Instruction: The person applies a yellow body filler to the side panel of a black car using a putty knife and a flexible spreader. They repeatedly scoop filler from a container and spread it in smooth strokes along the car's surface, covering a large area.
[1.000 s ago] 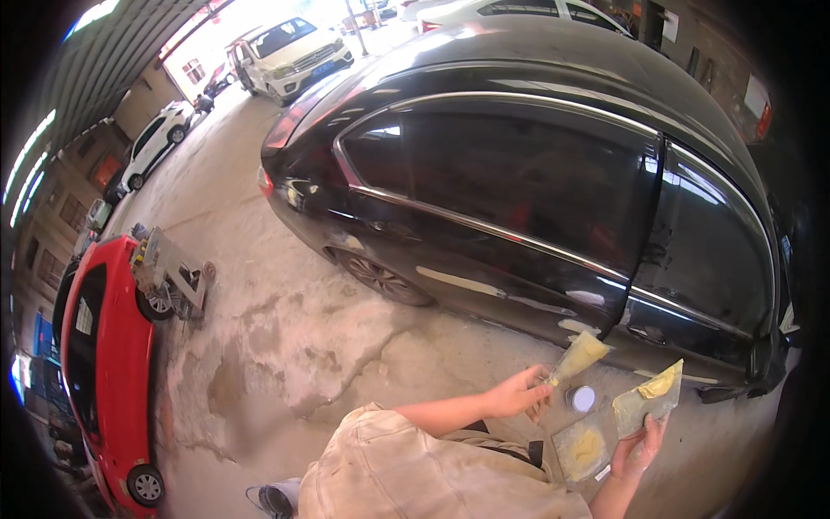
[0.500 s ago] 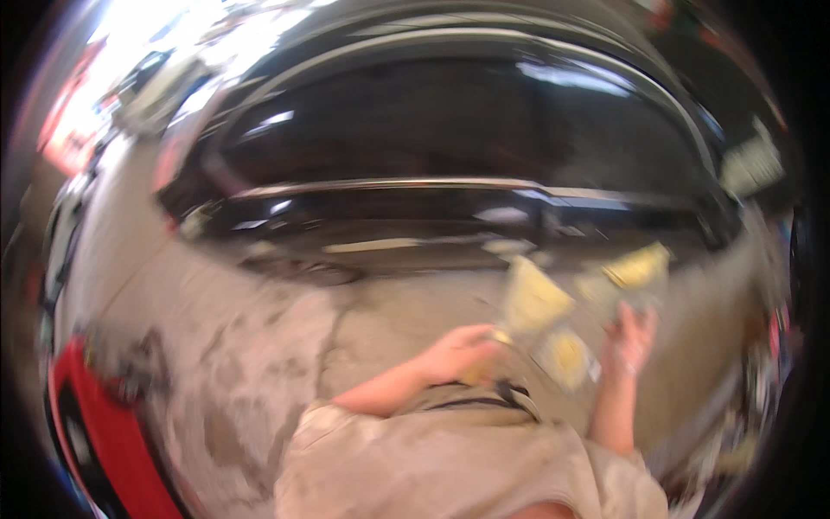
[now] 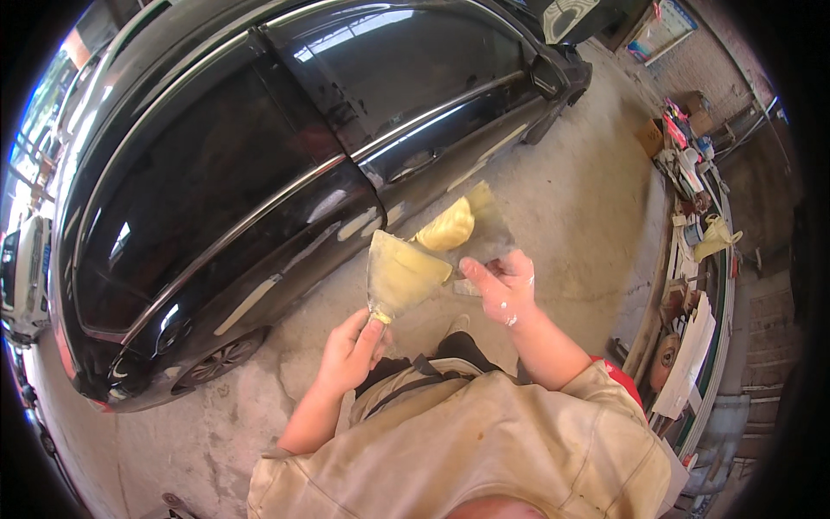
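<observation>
My left hand (image 3: 350,353) is closed round the handle of a wide putty knife (image 3: 406,290), its blade coated with yellow putty. In my right hand (image 3: 508,290), thumb pressed on its near edge, is a thin flat spreader (image 3: 494,232). A thick mound of yellow putty (image 3: 447,227) lies on this spreader. The knife's blade overlaps the spreader's near left side; I cannot tell whether they touch. White smears mark my right wrist. Beyond the tools stands a black car (image 3: 285,216), with pale filler patches (image 3: 246,304) along its side.
The car's rear wheel (image 3: 220,362) is low at left, its door mirror (image 3: 546,76) at the far right end. Along the right wall runs a cluttered shelf (image 3: 683,259) with a yellowish pot (image 3: 716,238) and loose panels. A white vehicle (image 3: 30,268) stands at far left. Concrete floor (image 3: 579,208) lies between.
My view has turned right, so the car now runs diagonally and the wall clutter shows. My hands have come nearer each other, the knife now against or over the spreader. The earlier frame is blurred.
</observation>
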Action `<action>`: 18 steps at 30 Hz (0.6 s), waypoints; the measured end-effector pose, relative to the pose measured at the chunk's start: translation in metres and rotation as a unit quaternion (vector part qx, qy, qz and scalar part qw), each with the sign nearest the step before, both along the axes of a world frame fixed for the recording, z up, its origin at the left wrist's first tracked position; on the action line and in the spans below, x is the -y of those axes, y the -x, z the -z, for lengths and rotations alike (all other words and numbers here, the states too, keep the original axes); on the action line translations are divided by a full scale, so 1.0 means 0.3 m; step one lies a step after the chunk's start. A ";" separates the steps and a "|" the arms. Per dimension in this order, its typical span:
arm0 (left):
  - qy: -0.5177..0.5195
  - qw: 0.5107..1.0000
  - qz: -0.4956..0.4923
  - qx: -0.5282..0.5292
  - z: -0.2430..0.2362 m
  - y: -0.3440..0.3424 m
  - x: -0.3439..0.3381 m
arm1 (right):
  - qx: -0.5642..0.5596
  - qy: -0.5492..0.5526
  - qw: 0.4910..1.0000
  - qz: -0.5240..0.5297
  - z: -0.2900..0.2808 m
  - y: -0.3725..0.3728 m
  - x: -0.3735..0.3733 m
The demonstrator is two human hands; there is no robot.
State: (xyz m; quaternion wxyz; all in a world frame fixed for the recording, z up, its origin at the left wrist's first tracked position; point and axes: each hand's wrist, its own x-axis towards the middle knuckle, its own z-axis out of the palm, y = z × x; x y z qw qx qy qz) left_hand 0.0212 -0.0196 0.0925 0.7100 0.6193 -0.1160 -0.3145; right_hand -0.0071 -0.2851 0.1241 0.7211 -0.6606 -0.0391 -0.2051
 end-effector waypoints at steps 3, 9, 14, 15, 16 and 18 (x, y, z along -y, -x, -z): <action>-0.079 0.997 0.011 0.025 -0.007 -0.029 -0.012 | 0.031 0.251 0.968 -0.005 -0.033 0.010 0.047; -0.151 0.978 0.025 0.142 0.016 -0.045 -0.029 | 0.109 0.441 0.887 -0.080 -0.117 -0.004 0.061; -0.155 0.972 0.019 0.175 0.060 -0.038 -0.038 | 0.013 0.493 0.861 -0.127 -0.155 0.021 0.059; -0.147 0.973 0.020 0.180 0.069 -0.036 -0.040 | -0.006 0.507 0.852 -0.130 -0.155 0.027 0.056; -0.147 0.973 0.021 0.179 0.079 -0.031 -0.042 | -0.001 0.516 0.847 -0.126 -0.151 0.034 0.052; -0.135 0.978 0.028 0.158 0.106 -0.014 -0.043 | 0.003 0.527 0.842 -0.114 -0.141 0.047 0.044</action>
